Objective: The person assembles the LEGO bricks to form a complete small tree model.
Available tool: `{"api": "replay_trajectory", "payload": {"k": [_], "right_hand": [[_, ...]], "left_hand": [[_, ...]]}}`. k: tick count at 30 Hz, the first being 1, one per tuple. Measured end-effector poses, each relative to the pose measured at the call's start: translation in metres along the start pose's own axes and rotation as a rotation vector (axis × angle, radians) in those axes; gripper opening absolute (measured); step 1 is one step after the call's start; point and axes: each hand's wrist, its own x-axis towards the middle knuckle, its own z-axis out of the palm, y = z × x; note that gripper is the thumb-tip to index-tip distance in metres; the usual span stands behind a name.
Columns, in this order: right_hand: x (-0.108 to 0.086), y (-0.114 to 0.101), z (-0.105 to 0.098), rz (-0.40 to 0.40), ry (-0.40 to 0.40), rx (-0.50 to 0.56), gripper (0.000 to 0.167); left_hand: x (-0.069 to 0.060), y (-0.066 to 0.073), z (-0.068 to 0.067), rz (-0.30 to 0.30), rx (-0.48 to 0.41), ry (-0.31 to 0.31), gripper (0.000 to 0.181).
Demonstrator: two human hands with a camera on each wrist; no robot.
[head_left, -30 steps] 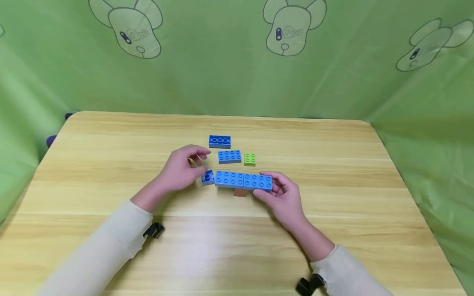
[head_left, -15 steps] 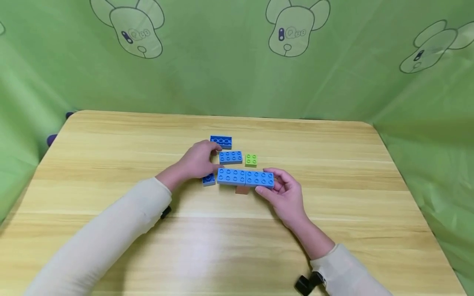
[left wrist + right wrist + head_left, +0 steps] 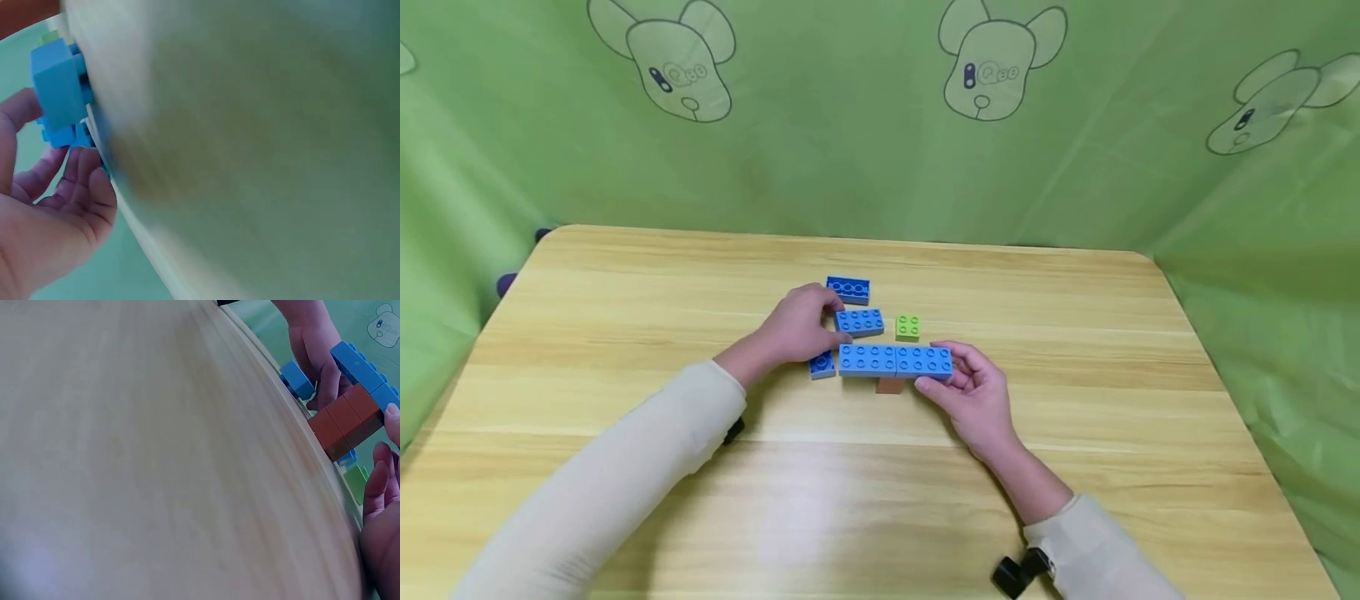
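Two blue bricks end to end [image 3: 895, 360] lie across a brown stack [image 3: 890, 386], seen as several brown bricks [image 3: 345, 422] in the right wrist view. My right hand [image 3: 973, 400] grips their right end between thumb and fingers. My left hand [image 3: 797, 325] pinches the left end of a loose blue brick [image 3: 860, 322], just behind the long blue row. Its thumb is close to the row's left end; whether they touch, I cannot tell. Below that hand lies an overturned blue brick [image 3: 822, 365], partly hidden in the head view.
Another overturned blue brick [image 3: 848, 290] lies at the back, near my left fingers. A green brick [image 3: 907, 327] sits behind the blue row. The wooden table [image 3: 1037, 292] reaches back to a green curtain [image 3: 850, 167].
My left hand has moved right and away from the overturned brick to the loose blue brick, which has shifted slightly left. My right hand keeps its grip on the row.
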Motion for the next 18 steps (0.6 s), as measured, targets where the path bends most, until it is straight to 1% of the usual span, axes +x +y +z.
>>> {"api": "replay_trajectory", "payload": {"k": [2, 5, 8, 10, 12, 14, 16, 18], "right_hand": [[0.000, 0.001, 0.000, 0.003, 0.002, -0.008, 0.048], [-0.001, 0.001, 0.000, -0.001, 0.003, -0.018, 0.048], [-0.001, 0.002, -0.001, -0.009, 0.000, -0.027, 0.047], [-0.001, 0.003, -0.001, -0.014, -0.003, -0.035, 0.047], [-0.001, 0.005, -0.001, -0.020, -0.005, -0.051, 0.047], [-0.001, 0.005, -0.001, -0.024, -0.005, -0.067, 0.047], [-0.001, 0.006, -0.001, -0.027, -0.005, -0.082, 0.047], [-0.001, 0.006, -0.001, -0.029, -0.004, -0.090, 0.046]], "left_hand": [[-0.007, -0.002, -0.003, 0.004, -0.086, 0.045, 0.039], [-0.018, -0.001, -0.008, -0.009, -0.262, 0.113, 0.034], [-0.027, 0.004, -0.013, -0.026, -0.437, 0.168, 0.030], [-0.032, 0.009, -0.017, -0.012, -0.523, 0.190, 0.028], [-0.035, 0.013, -0.019, 0.029, -0.550, 0.199, 0.029], [-0.038, 0.017, -0.020, 0.080, -0.541, 0.197, 0.032], [-0.041, 0.021, -0.021, 0.129, -0.506, 0.197, 0.039], [-0.044, 0.025, -0.021, 0.163, -0.458, 0.201, 0.048]]}}
